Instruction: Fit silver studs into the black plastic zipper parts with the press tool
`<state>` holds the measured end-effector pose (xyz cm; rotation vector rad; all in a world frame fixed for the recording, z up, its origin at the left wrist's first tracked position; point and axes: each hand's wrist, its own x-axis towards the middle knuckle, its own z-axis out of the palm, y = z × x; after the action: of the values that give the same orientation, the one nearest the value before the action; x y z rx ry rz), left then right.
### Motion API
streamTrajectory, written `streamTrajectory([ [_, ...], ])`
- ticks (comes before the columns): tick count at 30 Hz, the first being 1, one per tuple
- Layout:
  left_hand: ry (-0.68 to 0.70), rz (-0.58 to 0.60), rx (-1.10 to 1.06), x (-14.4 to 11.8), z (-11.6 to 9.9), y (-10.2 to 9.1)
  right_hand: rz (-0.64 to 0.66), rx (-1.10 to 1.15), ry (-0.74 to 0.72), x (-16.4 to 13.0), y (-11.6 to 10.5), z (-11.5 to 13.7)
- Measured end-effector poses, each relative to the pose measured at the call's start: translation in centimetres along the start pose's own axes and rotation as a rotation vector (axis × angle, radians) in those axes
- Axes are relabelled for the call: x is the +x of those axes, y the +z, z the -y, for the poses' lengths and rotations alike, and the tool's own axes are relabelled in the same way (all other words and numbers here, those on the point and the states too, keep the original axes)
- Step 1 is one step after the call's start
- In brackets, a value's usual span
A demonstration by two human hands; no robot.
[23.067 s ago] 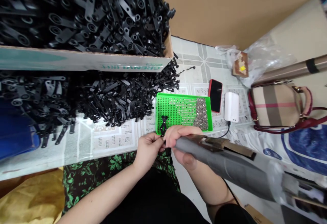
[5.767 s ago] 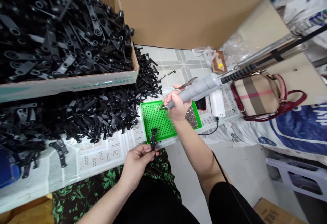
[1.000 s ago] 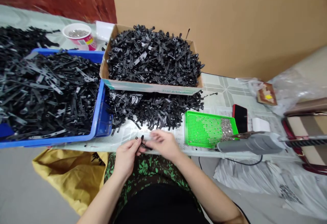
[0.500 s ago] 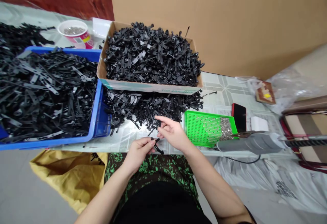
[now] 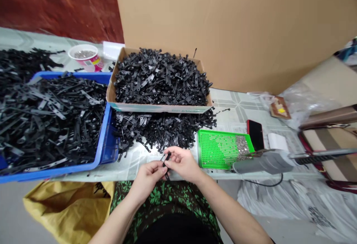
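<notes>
Holds black parts (image 5: 167,157) pinched in a nearly closed left hand (image 5: 148,177) and similarly curled right hand (image 5: 183,164), left of the green tray (image 5: 206,152).

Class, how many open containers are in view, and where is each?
4: blue bin, left; cup behind it; cardboard box, centre; green tray, right of the hands. More may be hidden.
</notes>
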<state>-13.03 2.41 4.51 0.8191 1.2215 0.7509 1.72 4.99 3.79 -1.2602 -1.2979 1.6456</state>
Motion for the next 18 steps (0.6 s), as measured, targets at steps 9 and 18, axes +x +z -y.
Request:
streamTrajectory([
  [9,0.019,0.012,-0.027,-0.5,-0.3,0.4,-0.141,-0.552,-0.546,0.3,-4.5,6.3],
  [18,-0.010,-0.106,-0.162,-0.9,-0.5,2.0,-0.477,-1.282,-0.423,10.7,-5.8,14.3],
])
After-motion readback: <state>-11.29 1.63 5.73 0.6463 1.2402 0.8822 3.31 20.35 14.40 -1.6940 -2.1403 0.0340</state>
